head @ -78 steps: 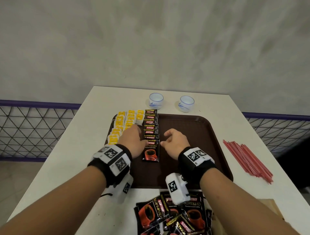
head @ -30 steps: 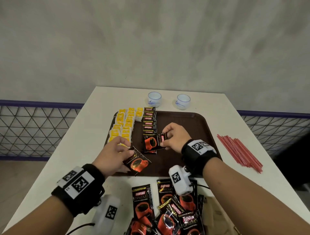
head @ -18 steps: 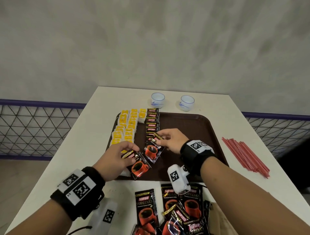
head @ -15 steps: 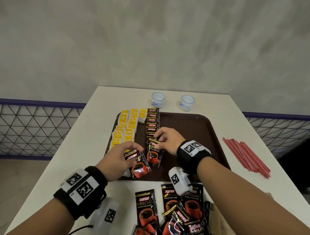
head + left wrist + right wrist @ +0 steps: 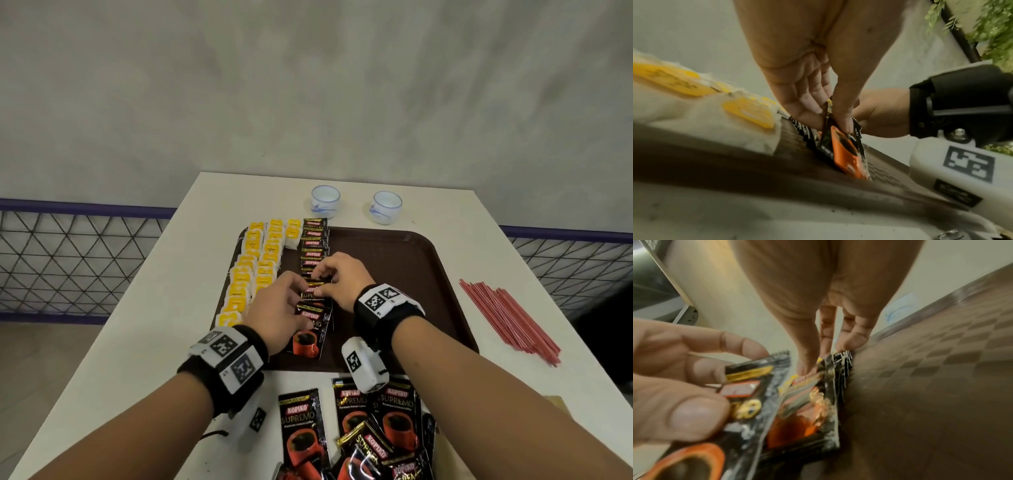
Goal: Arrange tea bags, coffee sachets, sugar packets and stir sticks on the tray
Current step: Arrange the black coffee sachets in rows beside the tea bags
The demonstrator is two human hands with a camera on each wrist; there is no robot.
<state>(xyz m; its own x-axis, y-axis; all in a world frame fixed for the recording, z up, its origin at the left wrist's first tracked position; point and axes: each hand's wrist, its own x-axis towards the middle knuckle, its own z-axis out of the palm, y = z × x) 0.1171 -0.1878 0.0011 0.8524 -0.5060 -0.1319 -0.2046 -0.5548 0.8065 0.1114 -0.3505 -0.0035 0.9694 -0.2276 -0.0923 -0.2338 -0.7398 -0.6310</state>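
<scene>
A brown tray point(image 5: 394, 281) holds columns of yellow-tagged tea bags point(image 5: 257, 270) on its left and an overlapping row of black coffee sachets point(image 5: 313, 245) beside them. My right hand point(image 5: 320, 283) pinches the top edge of the nearest laid sachet point(image 5: 812, 399) in that row, thumb and fingertips on it. My left hand point(image 5: 303, 301) pinches another coffee sachet point(image 5: 308, 337) between thumb and fingers and holds it tilted over the row's near end, just below the right hand. In the left wrist view this sachet point(image 5: 846, 155) stands steeply on the tray. No sugar packets show.
Loose coffee sachets point(image 5: 359, 428) lie on the white table in front of the tray. A bundle of red stir sticks point(image 5: 507, 318) lies to the tray's right. Two small white cups point(image 5: 325, 200) point(image 5: 387, 205) stand behind it. The tray's right half is bare.
My left hand has brought its sachet rightward and forward to the near end of the row. My right hand has set its sachet flat onto the row and still has hold of it.
</scene>
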